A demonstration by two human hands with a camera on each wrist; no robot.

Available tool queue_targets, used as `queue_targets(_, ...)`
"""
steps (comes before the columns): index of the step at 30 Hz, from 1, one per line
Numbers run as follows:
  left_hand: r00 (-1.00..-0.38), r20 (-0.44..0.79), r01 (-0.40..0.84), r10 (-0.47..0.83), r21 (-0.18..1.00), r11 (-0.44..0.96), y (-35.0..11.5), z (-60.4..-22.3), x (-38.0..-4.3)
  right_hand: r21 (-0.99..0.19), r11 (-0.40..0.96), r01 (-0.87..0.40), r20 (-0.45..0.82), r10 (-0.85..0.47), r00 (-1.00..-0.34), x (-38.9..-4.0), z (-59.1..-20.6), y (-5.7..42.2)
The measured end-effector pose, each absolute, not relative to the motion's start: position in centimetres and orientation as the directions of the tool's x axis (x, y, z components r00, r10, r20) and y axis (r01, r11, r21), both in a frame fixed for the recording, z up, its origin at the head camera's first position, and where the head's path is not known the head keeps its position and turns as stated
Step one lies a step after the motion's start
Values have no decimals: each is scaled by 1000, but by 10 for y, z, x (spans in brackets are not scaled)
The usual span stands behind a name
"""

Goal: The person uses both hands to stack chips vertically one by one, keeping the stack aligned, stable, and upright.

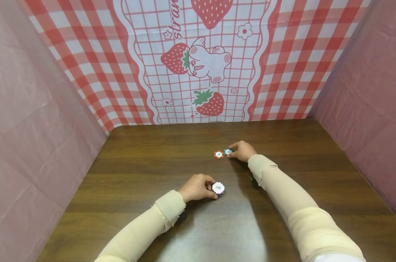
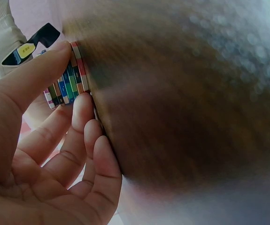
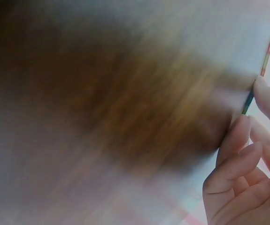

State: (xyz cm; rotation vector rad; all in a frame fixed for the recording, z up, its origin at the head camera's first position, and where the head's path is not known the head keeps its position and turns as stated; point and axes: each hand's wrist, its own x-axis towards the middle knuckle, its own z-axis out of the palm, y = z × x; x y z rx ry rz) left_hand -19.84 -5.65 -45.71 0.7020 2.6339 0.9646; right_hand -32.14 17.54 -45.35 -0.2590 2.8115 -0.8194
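Note:
My left hand grips a stack of poker chips between thumb and fingers; the top chip is white and reads 500. Edge-on in the left wrist view, the stack shows layers of several colours, with the thumb on one side and fingertips on the other. Farther back, my right hand pinches a green poker chip at the tabletop. Just left of that chip lies an orange-red poker chip, its number too small to read surely. From the right wrist, both appear as thin edges, the green chip between thumb and fingertip.
The brown wooden table runs back to a red-checked cloth printed with strawberries. Pink cloth walls stand at the left and right. Dark straps with small devices sit under the wrists.

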Motion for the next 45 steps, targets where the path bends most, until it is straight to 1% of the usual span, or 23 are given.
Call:
queue_targets(6, -851, -55, 358, 522, 666, 655, -57, -457, -198, -519, 848, -108, -147, -213, -966, -320, -451, 176)
queue_targets(16, -851, -55, 364, 522, 655, 662, -57, -457, -198, -466, 873, -141, -118, -220, -968, -320, -451, 175)
queue_targets(26, -851, -57, 361, 523, 659, 660, -57, -456, -198, -460, 873, -163, -86, -226, -970, -325, -457, 183)
queue_targets(34, -854, -64, 350, 516, 664, 661, -57, -458, -198, -519, 837, -173, -54, -234, -971, -325, -454, 187)
queue_targets(40, -853, -63, 353, 518, 661, 662, -57, -457, -198, -593, 785, -178, -30, -243, -970, -319, -450, 186)
queue_targets(45, -853, -66, 350, 518, 663, 661, -57, -458, -198, -660, 719, -217, 35, -259, -965, -314, -447, 186)
